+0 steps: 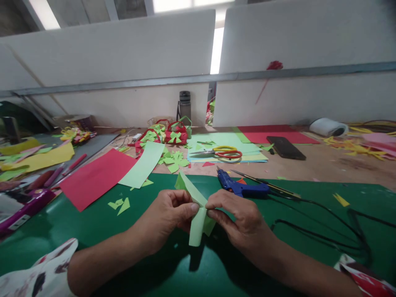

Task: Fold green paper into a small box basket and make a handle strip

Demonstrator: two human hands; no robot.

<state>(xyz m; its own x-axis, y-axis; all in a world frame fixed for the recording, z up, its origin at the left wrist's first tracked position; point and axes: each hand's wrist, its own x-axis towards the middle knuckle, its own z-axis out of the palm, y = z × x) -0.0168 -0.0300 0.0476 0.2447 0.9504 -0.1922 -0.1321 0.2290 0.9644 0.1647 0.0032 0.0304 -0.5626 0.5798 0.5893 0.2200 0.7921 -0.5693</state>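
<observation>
Now I'm pinching green paper (196, 229) with left hand (167, 214) and right hand (243, 216): folding's apparently started, its flaps standing loose, unfinished.

Matt pale-green paper (196, 231), glossy green mat (167, 272)

Held paper (197, 227) is light green, mat (99, 227) dark green, glue gun (243, 189) blue, scissor handles (229, 152) yellow and red (sleeve (51, 270) white, dark-blotched).

No text is readable (the white label (20, 222) included).
</observation>
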